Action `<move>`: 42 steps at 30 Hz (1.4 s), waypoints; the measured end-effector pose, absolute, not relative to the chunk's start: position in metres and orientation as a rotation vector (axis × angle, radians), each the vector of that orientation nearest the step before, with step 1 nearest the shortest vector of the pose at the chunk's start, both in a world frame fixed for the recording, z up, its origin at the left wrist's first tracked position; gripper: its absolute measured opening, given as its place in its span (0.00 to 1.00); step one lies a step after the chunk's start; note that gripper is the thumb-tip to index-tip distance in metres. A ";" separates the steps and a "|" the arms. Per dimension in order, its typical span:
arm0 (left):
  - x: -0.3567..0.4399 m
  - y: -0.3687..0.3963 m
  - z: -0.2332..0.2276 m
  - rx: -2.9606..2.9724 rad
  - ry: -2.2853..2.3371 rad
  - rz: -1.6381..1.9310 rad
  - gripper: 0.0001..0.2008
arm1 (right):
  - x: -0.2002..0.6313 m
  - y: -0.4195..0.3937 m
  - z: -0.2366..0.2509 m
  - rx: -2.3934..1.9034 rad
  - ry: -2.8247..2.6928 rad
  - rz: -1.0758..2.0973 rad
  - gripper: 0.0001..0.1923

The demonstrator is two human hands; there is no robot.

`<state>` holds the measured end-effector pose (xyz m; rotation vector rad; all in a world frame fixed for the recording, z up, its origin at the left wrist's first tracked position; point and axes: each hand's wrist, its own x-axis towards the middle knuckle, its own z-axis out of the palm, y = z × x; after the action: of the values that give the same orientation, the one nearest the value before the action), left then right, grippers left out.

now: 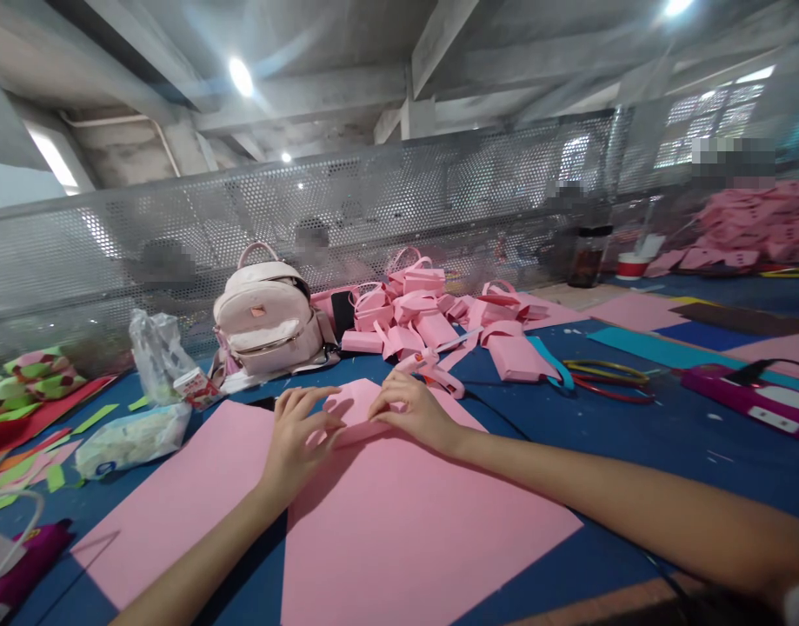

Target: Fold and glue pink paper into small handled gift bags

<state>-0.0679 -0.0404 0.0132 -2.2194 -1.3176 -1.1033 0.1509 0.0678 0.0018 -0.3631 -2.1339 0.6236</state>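
**Head view: both hands on a small pink piece over a big pink sheet**

Head view looks down on a blue table (pixel 634 435). Left hand (pixel 299 435) and right hand (pixel 412 413) meet on a small pink piece (pixel 353 409) at the far end of a large pink sheet (pixel 405 530). Left fingers curl down, tips pressing the piece's left edge. Right fingers lie half bent on its right edge, thumb tucked under; cannot tell if it pinches or just presses. The piece lies on the sheet, one edge slightly lifted.

Edges and room: a second pink sheet (pixel 177 496) lies to the left, under the left forearm, its near corner close to the table's front. The big sheet's right corner points toward open blue table; that stretch on the right is bare up to a magenta tool (pixel 757 400) with a black cord. Near side between the forearms is just flat sheet.

Around: straight past the hands, a pile of folded pink bags (pixel 431 322), a loose pink strip (pixel 438 374) just beside the right fingers. Backpack (pixel 265 317) far left of the pile. Clear plastic bag (pixel 155 352) and a wrapped white pack (pixel 131 439) near the left sheet's edge. Green and pink scraps (pixel 40 469) at far left. Coloured rings (pixel 604 378) right of the pile. Perforated metal fence (pixel 373 209) closes the table's far side; another pink heap (pixel 757 226) far right.
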 end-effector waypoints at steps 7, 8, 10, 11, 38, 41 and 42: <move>-0.067 -0.038 0.013 -2.215 -1.405 -1.147 0.09 | 0.153 0.069 0.004 -0.434 -2.082 0.676 0.08; -0.068 -0.038 0.012 -2.214 -1.418 -1.154 0.09 | 0.153 0.069 0.005 -0.440 -2.081 0.686 0.08; -0.070 -0.037 0.010 -2.211 -1.443 -1.170 0.09 | 0.153 0.068 0.007 -0.442 -2.091 0.710 0.09; -0.072 -0.036 0.009 -2.209 -1.453 -1.177 0.09 | 0.153 0.067 0.008 -0.441 -2.098 0.721 0.10; -0.071 -0.041 0.010 -2.237 -1.417 -1.204 0.09 | 0.152 0.057 0.011 -0.301 -2.228 0.440 0.06; -0.060 -0.044 0.010 -2.246 -1.387 -1.202 0.10 | 0.147 0.051 0.009 -0.285 -2.227 0.406 0.04; -0.057 -0.044 0.010 -2.249 -1.382 -1.197 0.10 | 0.146 0.050 0.009 -0.285 -2.228 0.395 0.04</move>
<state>-0.0571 -0.0442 0.0100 -2.2485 -1.3819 -1.1971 0.1463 0.0497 0.0086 -0.2850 -2.2277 0.3945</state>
